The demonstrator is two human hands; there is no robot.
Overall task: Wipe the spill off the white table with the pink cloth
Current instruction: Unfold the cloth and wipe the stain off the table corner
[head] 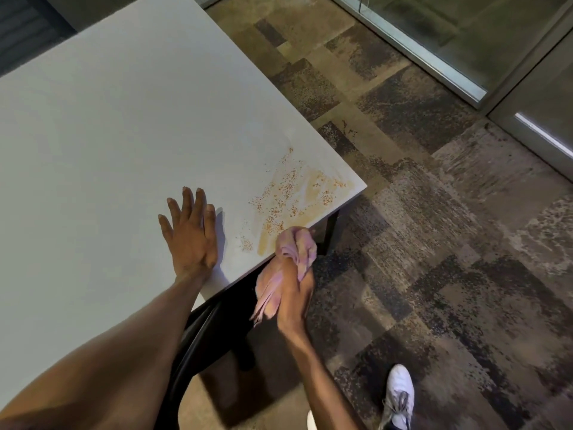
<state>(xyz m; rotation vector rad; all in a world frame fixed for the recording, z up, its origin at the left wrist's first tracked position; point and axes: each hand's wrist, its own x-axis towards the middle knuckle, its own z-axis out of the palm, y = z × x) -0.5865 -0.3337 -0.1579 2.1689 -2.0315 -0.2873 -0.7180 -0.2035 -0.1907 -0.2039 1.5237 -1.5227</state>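
An orange-brown spill point(297, 197), smeared and speckled, covers the near right corner of the white table point(108, 135). My right hand point(293, 297) grips the bunched pink cloth point(294, 249) at the table's near edge, just below the spill, and the cloth's top touches the edge. Part of the cloth hangs down beside my wrist. My left hand point(190, 234) lies flat on the tabletop with fingers spread, to the left of the spill.
A black chair point(214, 330) is tucked under the table's near edge. A dark table leg point(330, 231) stands under the corner. Patchy brown carpet covers the floor, with my white shoe point(398, 395) at the bottom right. Glass partitions line the far right.
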